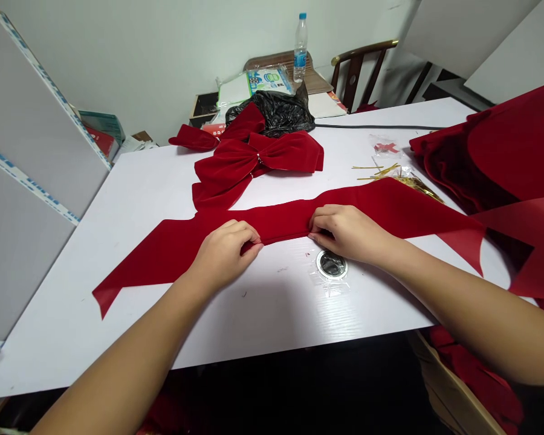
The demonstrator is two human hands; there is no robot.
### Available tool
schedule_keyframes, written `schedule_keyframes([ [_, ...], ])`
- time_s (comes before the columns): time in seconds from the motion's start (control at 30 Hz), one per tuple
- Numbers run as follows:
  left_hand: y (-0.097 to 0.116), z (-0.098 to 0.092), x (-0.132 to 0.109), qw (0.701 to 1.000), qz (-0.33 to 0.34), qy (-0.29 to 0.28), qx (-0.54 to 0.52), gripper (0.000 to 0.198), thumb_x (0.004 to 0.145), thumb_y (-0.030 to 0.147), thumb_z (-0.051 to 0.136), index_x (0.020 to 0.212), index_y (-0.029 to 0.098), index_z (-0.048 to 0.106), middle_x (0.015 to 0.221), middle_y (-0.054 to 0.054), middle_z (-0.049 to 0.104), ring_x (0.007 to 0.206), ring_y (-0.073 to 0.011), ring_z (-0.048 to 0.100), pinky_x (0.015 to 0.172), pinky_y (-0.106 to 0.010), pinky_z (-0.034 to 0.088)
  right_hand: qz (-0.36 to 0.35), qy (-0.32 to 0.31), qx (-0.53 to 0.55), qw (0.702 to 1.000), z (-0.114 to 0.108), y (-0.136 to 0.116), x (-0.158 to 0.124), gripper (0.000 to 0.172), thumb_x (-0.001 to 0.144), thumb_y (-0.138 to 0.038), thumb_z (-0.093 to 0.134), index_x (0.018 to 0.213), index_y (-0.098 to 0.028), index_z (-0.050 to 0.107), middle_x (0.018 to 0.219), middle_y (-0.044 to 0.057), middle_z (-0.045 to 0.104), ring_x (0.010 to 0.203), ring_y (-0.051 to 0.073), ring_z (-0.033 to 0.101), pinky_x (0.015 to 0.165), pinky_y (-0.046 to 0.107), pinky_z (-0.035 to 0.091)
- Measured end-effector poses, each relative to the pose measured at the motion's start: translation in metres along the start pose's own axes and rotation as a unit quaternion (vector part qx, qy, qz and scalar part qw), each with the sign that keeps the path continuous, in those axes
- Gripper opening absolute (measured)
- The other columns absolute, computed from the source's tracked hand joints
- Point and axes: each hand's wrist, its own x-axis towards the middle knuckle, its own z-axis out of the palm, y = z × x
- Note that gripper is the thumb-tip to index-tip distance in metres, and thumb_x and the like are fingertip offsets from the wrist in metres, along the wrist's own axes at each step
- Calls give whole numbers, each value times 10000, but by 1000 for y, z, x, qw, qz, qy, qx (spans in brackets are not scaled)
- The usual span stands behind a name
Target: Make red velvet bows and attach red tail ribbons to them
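Note:
A long strip of red velvet ribbon [281, 220] lies across the white table, its slanted ends reaching out left and right. Its middle part is narrower, with a folded near edge. My left hand [229, 248] pinches that near edge left of the centre, thumb against fingers. Further right, my right hand [338, 229] pinches the same edge in a similar way. Just beyond the strip rest several finished red velvet bows [276, 154], gathered at the middle with small shiny ties. One bow partly touches the strip's far edge near my left hand.
A pile of red velvet [517, 145] fills the table's right side, beside gold twist ties [381, 172] and a small clear bag [385, 147]. A black plastic bag [276, 112] and water bottle [300, 48] are at the back. A round cable hole [332, 264] sits near my right hand.

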Motion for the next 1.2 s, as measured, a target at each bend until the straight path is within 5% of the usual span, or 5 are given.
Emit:
schedule_keyframes([
  [0.47, 2, -5, 2, 999, -46, -8, -26, 167, 885, 267, 676, 748, 192, 615, 810, 1, 728, 755, -170, 637, 664, -302, 458, 46, -2, 12, 999, -3, -4, 2, 246, 895, -179, 661, 690, -168, 526, 724, 28, 627, 635, 130, 505, 619, 279, 334],
  [0.6, 3, -8, 3, 998, -51, -34, -7, 128, 918, 286, 652, 1019, 217, 688, 904, -3, 738, 799, -178, 652, 685, -303, 456, 60, -11, -2, 998, -5, -9, 2, 18, 937, -174, 646, 927, -161, 641, 847, 51, 674, 721, 157, 567, 628, 277, 317],
  [0.67, 3, -8, 3, 998, -35, -44, 17, 172, 956, 303, 608, 1071, 233, 714, 941, -19, 733, 863, -200, 653, 718, -320, 457, 56, -23, -15, 998, -5, -10, 2, 63, 965, -172, 616, 969, -158, 677, 919, 68, 678, 768, 165, 589, 644, 281, 338],
  [0.93, 3, -9, 2, 997, -19, -56, 50, 214, 1000, 315, 555, 917, 212, 723, 930, -34, 696, 873, -196, 624, 710, -320, 429, 51, -28, -49, 997, -7, -11, 1, 121, 971, -189, 625, 877, -130, 675, 998, 62, 642, 731, 134, 555, 647, 292, 388],
  [1.2, 5, -8, -2, 998, 17, -40, 56, 209, 1009, 322, 572, 916, 224, 731, 1024, -21, 709, 903, -189, 639, 709, -319, 457, 30, -28, -10, 999, -7, -7, 1, 133, 945, -185, 606, 834, -137, 663, 1030, 89, 693, 972, 211, 646, 785, 314, 470],
])
